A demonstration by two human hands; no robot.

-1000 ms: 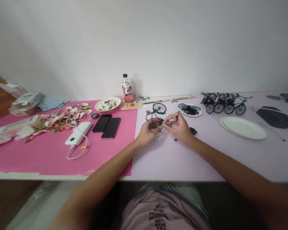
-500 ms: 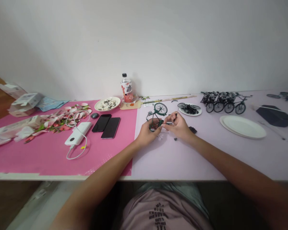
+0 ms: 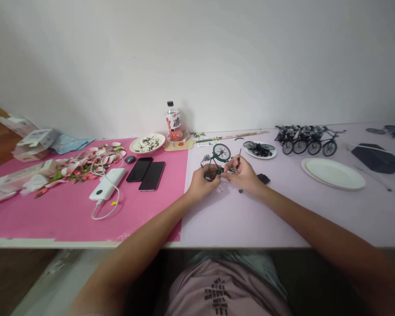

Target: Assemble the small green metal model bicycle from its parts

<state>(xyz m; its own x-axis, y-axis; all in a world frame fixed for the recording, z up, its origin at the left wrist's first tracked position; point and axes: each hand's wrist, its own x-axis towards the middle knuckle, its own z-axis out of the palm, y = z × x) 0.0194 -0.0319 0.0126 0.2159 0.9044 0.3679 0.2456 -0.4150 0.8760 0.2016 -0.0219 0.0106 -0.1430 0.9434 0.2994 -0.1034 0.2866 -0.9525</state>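
Observation:
My left hand (image 3: 202, 180) is closed around a small dark green model bicycle (image 3: 210, 167), held above the table. One of its spoked wheels (image 3: 221, 152) points up and away from me; the lower part is hidden by my fingers. Close against it on the right, my right hand (image 3: 242, 173) has its thumb and forefinger pinched near the frame. A thin dark tool, seemingly a small screwdriver (image 3: 239, 159), sticks up from that hand. What the fingertips pinch is too small to make out. Small black parts (image 3: 263, 178) lie just beyond the right hand.
Black parts and wheels fill a white plate (image 3: 274, 154). Several assembled model bicycles (image 3: 304, 140) stand at back right, behind stacked white plates (image 3: 335, 174). Leftward are a bottle (image 3: 174, 123), a plate of small pieces (image 3: 134, 147), two phones (image 3: 152, 176), a power bank (image 3: 107, 184) and artificial petals (image 3: 82, 162).
My right hand has shifted slightly left, closer to the bicycle, and the tool in it stands more upright. The bicycle has moved a little; my left hand still grips it.

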